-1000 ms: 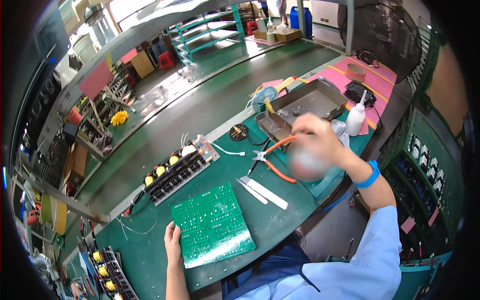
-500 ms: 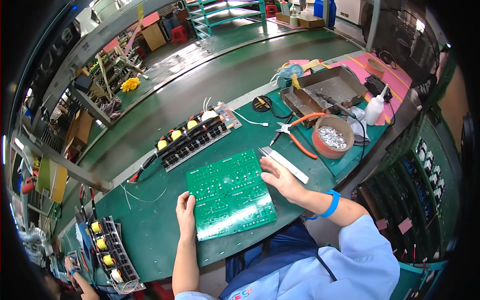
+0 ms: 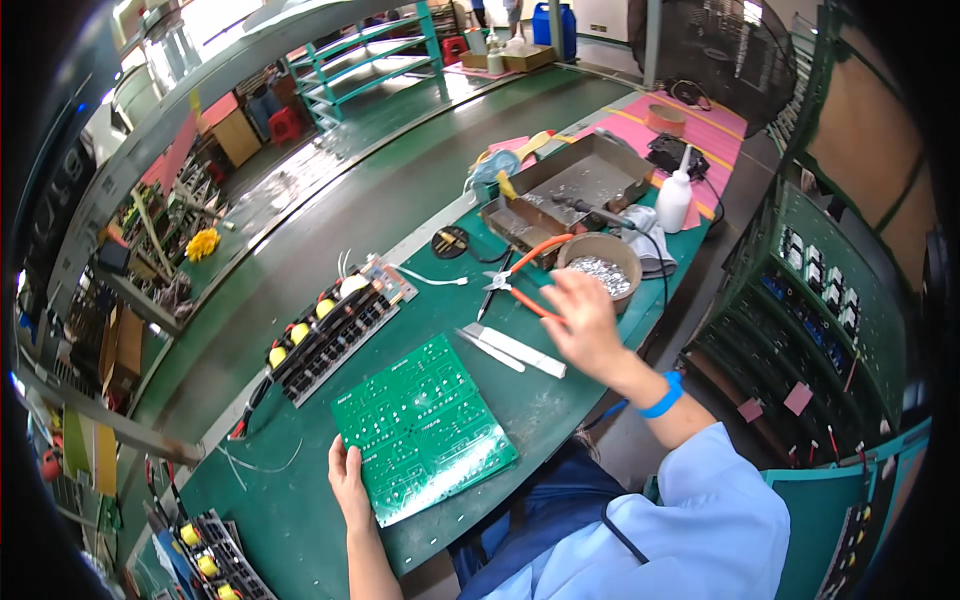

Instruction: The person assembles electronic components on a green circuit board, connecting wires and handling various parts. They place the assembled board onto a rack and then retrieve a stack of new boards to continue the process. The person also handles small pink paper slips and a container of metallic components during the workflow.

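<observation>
A green circuit board (image 3: 425,425), dotted with solder points, lies on the green bench mat before me. My left hand (image 3: 348,485) grips its left edge between thumb and fingers. My right hand (image 3: 585,325), slightly blurred, hovers off the board with fingers apart and nothing visible in them. Close to its fingertips are the orange-handled diagonal cutters (image 3: 500,281) and a round tub (image 3: 625,262) of small silvery bits. White-handled tweezers or a similar slim tool (image 3: 520,350) lie between the board and my right hand.
An assembled board with yellow coils (image 3: 330,325) sits behind the green board; another (image 3: 205,560) is at lower left. A metal tray (image 3: 570,185), soldering iron (image 3: 600,212), white squeeze bottle (image 3: 675,195) and grey cloth (image 3: 650,245) crowd the far right. A rack of boards (image 3: 800,330) stands right.
My right hand has left the board's right side and moved toward the cutters and tub. My left hand stays at the board's left edge. The view has turned to the right.
</observation>
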Demonstrator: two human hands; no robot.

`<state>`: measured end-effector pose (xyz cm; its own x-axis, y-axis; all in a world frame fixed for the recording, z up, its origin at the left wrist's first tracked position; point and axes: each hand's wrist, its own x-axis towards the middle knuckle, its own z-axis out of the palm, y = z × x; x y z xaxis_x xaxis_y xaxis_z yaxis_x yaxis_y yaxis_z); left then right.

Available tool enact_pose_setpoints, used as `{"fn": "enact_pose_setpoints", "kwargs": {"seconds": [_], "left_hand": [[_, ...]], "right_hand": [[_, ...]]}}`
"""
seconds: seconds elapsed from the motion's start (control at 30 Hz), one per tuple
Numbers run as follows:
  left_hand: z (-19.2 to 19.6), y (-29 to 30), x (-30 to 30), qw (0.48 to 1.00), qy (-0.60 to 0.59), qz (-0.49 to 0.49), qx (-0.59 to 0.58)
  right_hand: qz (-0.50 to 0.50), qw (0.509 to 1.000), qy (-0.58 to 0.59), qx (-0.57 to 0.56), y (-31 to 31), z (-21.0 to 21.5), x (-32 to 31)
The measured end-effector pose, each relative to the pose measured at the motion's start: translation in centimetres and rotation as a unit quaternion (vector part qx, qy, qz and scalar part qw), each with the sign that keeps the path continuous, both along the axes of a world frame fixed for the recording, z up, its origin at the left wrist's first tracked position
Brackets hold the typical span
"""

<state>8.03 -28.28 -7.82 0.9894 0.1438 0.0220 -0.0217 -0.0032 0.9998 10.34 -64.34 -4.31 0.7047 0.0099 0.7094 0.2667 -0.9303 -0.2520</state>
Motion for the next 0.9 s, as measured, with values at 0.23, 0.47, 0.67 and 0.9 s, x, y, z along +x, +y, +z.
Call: {"fn": "enact_pose_setpoints", "kwargs": {"seconds": [0.23, 0.47, 0.67, 0.9], "left_hand": [[-0.5, 0.2, 0.4, 1.0, -0.002, 0.002, 0.013], [-1.5, 1.1, 0.6, 0.999, -0.021, 0.004, 0.042], [-1.5, 1.2, 0.8, 0.999, -0.014, -0.011, 0.047], [0.0, 1.2, 0.6, 0.999, -0.005, 0.033, -0.023]], "right_hand": [[-0.065, 0.989, 0.113, -0.063, -8.9, -3.2, -3.6], [-0.012, 0.982, 0.171, -0.076, -8.4, -1.6, -8.1], [-0.018, 0.986, 0.15, -0.074, -8.2, -1.5, -8.8], [0.001, 0.986, 0.161, -0.035, -8.6, -0.9, -9.4]]}}
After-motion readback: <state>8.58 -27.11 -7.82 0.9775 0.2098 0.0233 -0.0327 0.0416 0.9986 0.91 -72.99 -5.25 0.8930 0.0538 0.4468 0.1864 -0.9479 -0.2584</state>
